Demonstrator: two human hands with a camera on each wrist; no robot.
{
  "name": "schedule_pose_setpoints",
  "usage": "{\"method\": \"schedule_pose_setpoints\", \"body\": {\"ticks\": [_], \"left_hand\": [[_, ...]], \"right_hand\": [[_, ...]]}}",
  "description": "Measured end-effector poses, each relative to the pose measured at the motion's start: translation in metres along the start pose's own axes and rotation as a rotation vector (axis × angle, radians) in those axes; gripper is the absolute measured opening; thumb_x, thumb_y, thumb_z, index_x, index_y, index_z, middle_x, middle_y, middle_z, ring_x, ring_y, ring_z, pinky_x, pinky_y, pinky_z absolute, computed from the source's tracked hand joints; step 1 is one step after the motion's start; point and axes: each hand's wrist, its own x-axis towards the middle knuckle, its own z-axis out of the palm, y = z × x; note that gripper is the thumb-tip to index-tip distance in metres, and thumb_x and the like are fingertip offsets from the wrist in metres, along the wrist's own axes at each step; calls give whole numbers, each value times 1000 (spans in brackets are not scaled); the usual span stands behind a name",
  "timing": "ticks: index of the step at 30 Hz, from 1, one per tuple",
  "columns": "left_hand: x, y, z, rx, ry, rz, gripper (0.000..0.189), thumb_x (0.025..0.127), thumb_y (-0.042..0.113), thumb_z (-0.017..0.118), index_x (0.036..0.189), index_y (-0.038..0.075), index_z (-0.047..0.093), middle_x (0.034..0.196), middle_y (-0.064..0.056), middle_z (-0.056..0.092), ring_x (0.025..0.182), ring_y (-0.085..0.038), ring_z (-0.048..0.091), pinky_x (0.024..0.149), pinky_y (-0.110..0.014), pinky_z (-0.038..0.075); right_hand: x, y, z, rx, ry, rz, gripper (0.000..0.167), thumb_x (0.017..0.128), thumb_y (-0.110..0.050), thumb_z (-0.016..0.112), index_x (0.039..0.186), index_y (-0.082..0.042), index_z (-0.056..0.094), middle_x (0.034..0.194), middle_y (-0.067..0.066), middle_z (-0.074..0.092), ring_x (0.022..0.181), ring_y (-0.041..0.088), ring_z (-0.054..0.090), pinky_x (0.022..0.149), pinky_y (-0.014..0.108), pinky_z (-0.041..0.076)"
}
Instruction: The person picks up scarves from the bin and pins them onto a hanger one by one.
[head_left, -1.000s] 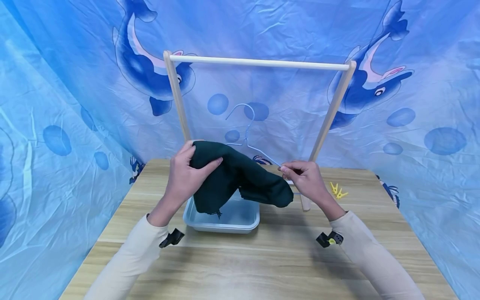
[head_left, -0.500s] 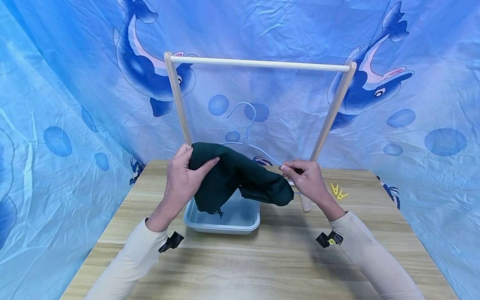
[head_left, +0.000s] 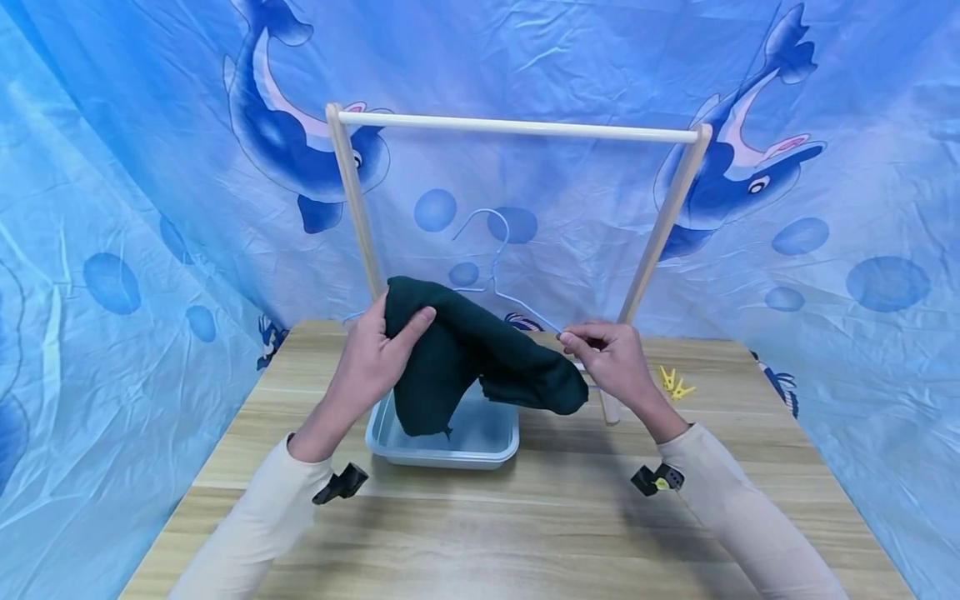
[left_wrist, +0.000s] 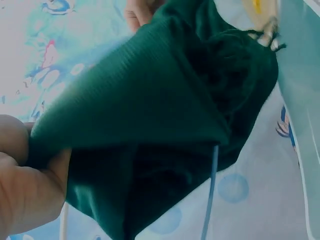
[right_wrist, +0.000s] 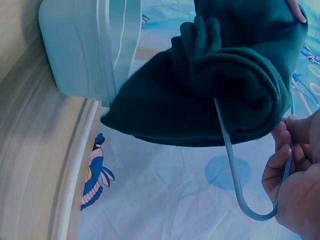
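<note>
A dark green scarf (head_left: 450, 350) with a few fringe strands is draped over the lower bar of a light blue wire hanger (head_left: 528, 308). My left hand (head_left: 363, 362) grips the scarf's left end, thumb in front and fingers hidden behind the fabric. My right hand (head_left: 611, 358) pinches the hanger's right shoulder, its hook pointing up. In the right wrist view the hanger's wire (right_wrist: 232, 162) enters the rolled scarf (right_wrist: 200, 95), and fingers curl round the wire's bent corner. The left wrist view has the wire (left_wrist: 210, 195) emerging beneath the scarf.
A pale blue plastic basin (head_left: 480, 454) stands on the wooden table (head_left: 487, 533) under the scarf. Behind stands a wooden rack with a white rail (head_left: 517, 127). Two yellow clothespins (head_left: 678, 387) lie right of my right hand. A blue dolphin-print curtain (head_left: 585, 67) surrounds the table.
My left fingers have slipped behind the scarf, and its left end has shifted slightly. The hanger's left tip now shows beyond my left hand. My right hand has stayed put.
</note>
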Motion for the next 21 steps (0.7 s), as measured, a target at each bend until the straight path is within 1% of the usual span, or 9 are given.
{"method": "schedule_pose_setpoints", "body": {"ticks": [3, 4, 6, 8, 9, 12, 15, 17, 21], "left_hand": [[5, 1, 0, -73, -31, -30, 30, 106, 30, 58, 124, 6, 59, 118, -13, 64, 108, -26, 61, 92, -47, 48], [7, 2, 1, -107, -37, -33, 30, 107, 30, 56, 124, 6, 58, 116, -13, 63, 106, -25, 61, 92, -45, 47], [10, 5, 2, -183, -37, -39, 27, 107, 30, 55, 121, 6, 57, 108, -12, 62, 99, -24, 61, 86, -41, 48], [14, 9, 5, -263, -34, -37, 25, 107, 31, 55, 117, 7, 56, 101, -11, 61, 93, -24, 61, 81, -37, 48], [16, 11, 6, -302, -29, -31, 24, 107, 30, 54, 115, 7, 56, 98, -11, 61, 90, -25, 61, 79, -36, 49], [22, 21, 10, -405, -15, -24, 21, 108, 29, 54, 112, 9, 55, 96, -10, 61, 85, -25, 62, 74, -33, 50], [26, 30, 14, -485, -12, -7, 16, 108, 25, 53, 110, 10, 55, 94, -9, 61, 82, -24, 63, 72, -32, 51], [28, 34, 17, -519, -14, 1, 13, 108, 23, 52, 110, 10, 54, 94, -8, 61, 84, -23, 63, 72, -31, 51], [28, 37, 20, -536, -29, -4, 11, 109, 20, 51, 110, 10, 53, 95, -8, 61, 85, -22, 63, 73, -30, 51]], "right_hand": [[-1, 10, 4, -6, 13, -37, 7, 90, 10, 71, 88, 8, 78, 75, 18, 70, 64, 15, 60, 54, 19, 43], [-1, 17, 6, -12, 17, -49, 8, 90, 8, 72, 88, 5, 79, 75, 15, 71, 64, 11, 58, 55, 19, 43], [-2, 29, 10, -24, 22, -61, 7, 89, 5, 75, 87, 0, 80, 74, 10, 72, 63, 8, 58, 55, 19, 43], [-3, 40, 13, -28, 26, -73, 7, 90, 0, 76, 87, -5, 82, 75, 4, 73, 63, 7, 58, 55, 18, 44], [-3, 42, 14, -31, 27, -82, 7, 89, -1, 77, 87, -6, 82, 75, 3, 73, 63, 7, 58, 56, 19, 44], [-4, 43, 16, -31, 25, -86, 6, 90, -3, 77, 88, -5, 82, 77, 3, 73, 63, 9, 58, 56, 20, 44], [-5, 42, 18, -22, 16, -61, 6, 91, -2, 76, 89, -4, 82, 79, 5, 73, 65, 9, 59, 57, 19, 45], [-6, 42, 19, -14, 10, -34, 7, 91, 0, 75, 90, -2, 81, 79, 7, 73, 68, 10, 61, 58, 18, 47], [-6, 39, 21, 10, 6, 0, 9, 92, 5, 72, 90, 2, 80, 79, 14, 73, 69, 15, 63, 59, 17, 49]]}}
